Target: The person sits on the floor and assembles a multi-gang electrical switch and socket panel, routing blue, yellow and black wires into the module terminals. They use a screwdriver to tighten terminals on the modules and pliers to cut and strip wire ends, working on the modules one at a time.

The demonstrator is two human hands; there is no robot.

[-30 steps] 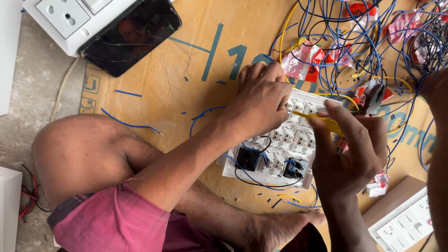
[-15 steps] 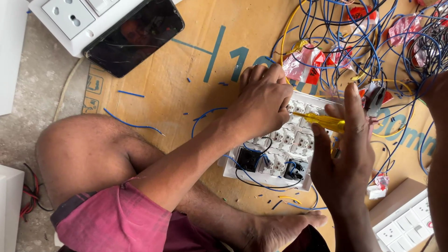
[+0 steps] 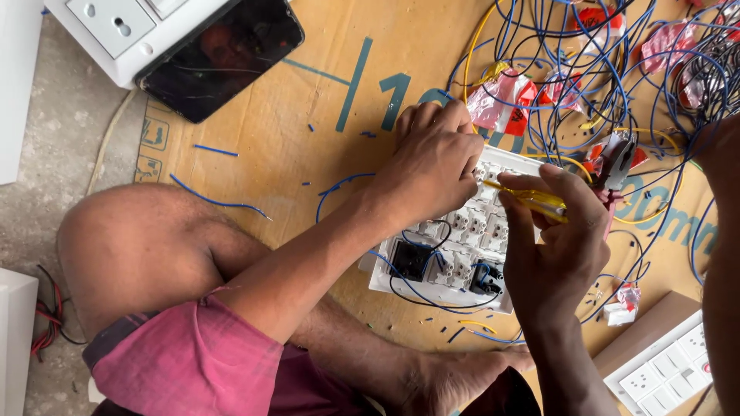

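A white switch panel (image 3: 455, 258) lies face down on the cardboard sheet (image 3: 308, 115), its back showing several switch modules wired with blue and black wire. My left hand (image 3: 435, 162) presses on the panel's upper end, fingers curled over it. My right hand (image 3: 559, 246) grips a yellow-handled screwdriver (image 3: 532, 199), with the tip pointing left at the modules beside my left fingers.
A black phone (image 3: 223, 54) rests on a white switch plate (image 3: 127, 27) at the top left. A tangle of blue and yellow wires (image 3: 601, 85) with red-white wrappers and pliers (image 3: 617, 166) fills the top right. Another switch plate (image 3: 667, 377) lies bottom right. My bent knee (image 3: 131, 246) is on the left.
My right hand has shifted the screwdriver a little to the left and tilted it, bringing the tip closer to my left fingers. My left hand stays on the panel.
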